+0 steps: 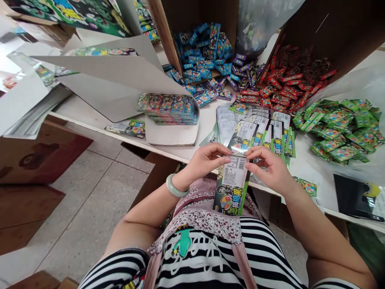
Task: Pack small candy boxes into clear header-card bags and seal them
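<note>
Between my hands hangs a flat printed candy bag, dark with green edges, a white barcode label and yellow and blue lettering. My left hand, a pale green bangle on its wrist, pinches the bag's top edge on the left. On the right, my right hand pinches the same edge between thumb and fingers. The bag's lower end lies against my apron. Just beyond my fingers, several similar bags lie fanned out in overlapping rows on the white table. What the bag contains is hidden.
Small blue boxes, purple boxes and red packs spill from cardboard cartons. Green packs fill a clear plastic bag at right. At left, stacked candy boxes stand in a bent grey card display near the table edge.
</note>
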Tool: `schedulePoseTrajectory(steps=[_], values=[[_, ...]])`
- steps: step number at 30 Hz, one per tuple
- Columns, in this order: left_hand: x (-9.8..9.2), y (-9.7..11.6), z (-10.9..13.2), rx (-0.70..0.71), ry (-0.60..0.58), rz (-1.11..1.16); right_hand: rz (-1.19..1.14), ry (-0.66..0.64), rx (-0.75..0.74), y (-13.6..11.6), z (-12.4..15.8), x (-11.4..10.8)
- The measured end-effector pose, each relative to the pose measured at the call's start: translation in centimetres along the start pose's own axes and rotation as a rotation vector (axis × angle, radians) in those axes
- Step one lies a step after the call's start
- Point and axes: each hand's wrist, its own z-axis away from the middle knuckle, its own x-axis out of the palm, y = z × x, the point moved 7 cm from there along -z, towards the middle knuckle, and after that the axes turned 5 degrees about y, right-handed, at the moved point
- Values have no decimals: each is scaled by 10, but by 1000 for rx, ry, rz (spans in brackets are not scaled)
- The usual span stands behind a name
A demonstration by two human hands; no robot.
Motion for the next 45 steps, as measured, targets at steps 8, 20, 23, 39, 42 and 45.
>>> schedulePoseTrajectory(steps=[8, 20, 23, 39, 42, 45], values=[[4, 1, -11, -135, 96, 49, -115, -110, 210, -1, -24, 7], [-5, 1, 6, 9, -129, -40, 134, -16, -96, -9, 6, 7], [-2, -6, 4, 17, -106, -9, 75, 54, -86, -3, 8, 13], [-42, -43, -20, -61, 437, -189, 802, 431, 457, 141, 60, -196], [-31, -46, -25, -105, 361, -190, 826, 367, 504, 166, 58, -197], [-25, -44, -23, -119, 315, -213, 823, 372, 518, 174, 60, -191]])
